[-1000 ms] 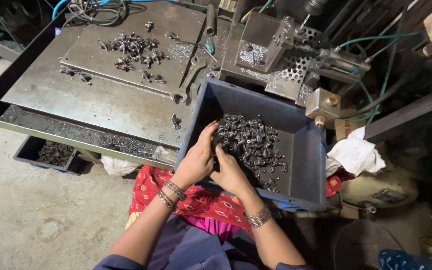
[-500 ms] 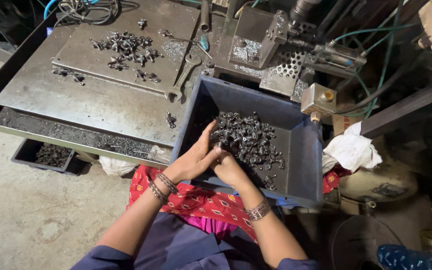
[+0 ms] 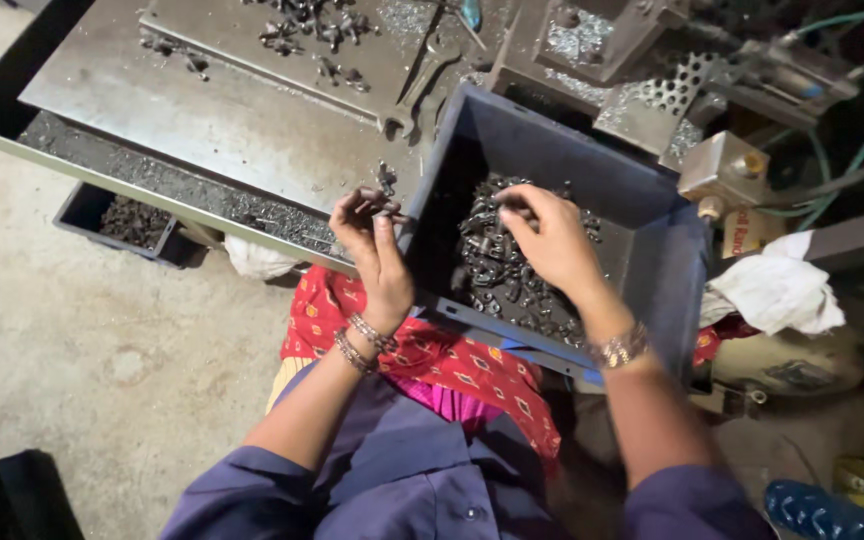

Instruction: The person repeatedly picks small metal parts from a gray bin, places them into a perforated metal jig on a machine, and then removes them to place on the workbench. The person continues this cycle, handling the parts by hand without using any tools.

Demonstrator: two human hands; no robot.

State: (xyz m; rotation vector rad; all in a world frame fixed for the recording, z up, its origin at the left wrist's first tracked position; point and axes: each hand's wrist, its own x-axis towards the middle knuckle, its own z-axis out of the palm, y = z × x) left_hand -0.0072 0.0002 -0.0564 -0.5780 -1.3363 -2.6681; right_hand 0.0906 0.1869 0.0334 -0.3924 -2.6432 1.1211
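One grey steel table (image 3: 212,130) carries one dark blue plastic bin (image 3: 652,260) at its right edge, holding a heap of small dark metal parts (image 3: 497,275). The right hand (image 3: 552,245) pinches one above the heap; the left hand (image 3: 377,250), fingers curled, grips several at the bin's left rim.

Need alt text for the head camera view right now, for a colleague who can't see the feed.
Seen from above, a seated person's left hand holds a few small dark metal parts at the near-left corner of a blue-grey bin, while the right hand reaches into the pile of parts inside it. Beyond lies a steel work table scattered with more parts.
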